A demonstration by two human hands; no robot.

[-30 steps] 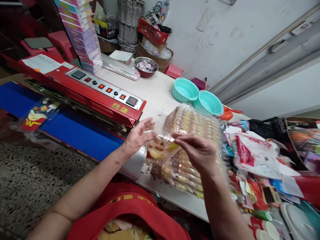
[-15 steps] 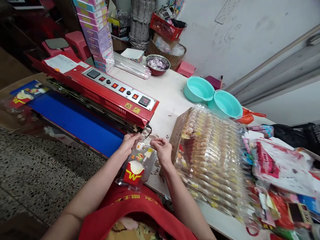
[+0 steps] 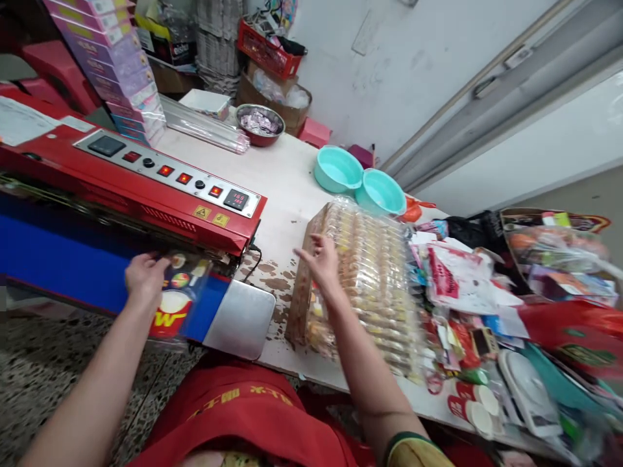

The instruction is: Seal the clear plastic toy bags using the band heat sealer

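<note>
A clear plastic bag (image 3: 176,301) printed with a red fries carton and small food pictures lies at the front end of the sealing machine's blue belt (image 3: 87,263). My left hand (image 3: 145,280) is closed on the bag's upper left edge; the fingertips are partly hidden. The red bag sealer (image 3: 146,188) runs along the belt, and the bag's top edge is close to its lower side. My right hand (image 3: 320,259) hangs with fingers apart and nothing in them, in front of a carton (image 3: 300,285) packed with rows of filled clear bags (image 3: 370,279).
A bare metal plate (image 3: 242,318) adjoins the belt's end. Two turquoise basins (image 3: 338,170) and a steel bowl of sachets (image 3: 260,123) stand further back. Stacked purple boxes (image 3: 114,65) rise behind the sealer. Paper cups (image 3: 470,412) and mixed clutter cover the right side.
My left hand has carried the bag leftward from above the metal plate onto the belt. My right hand has let go and moved toward the carton. The view has turned right.
</note>
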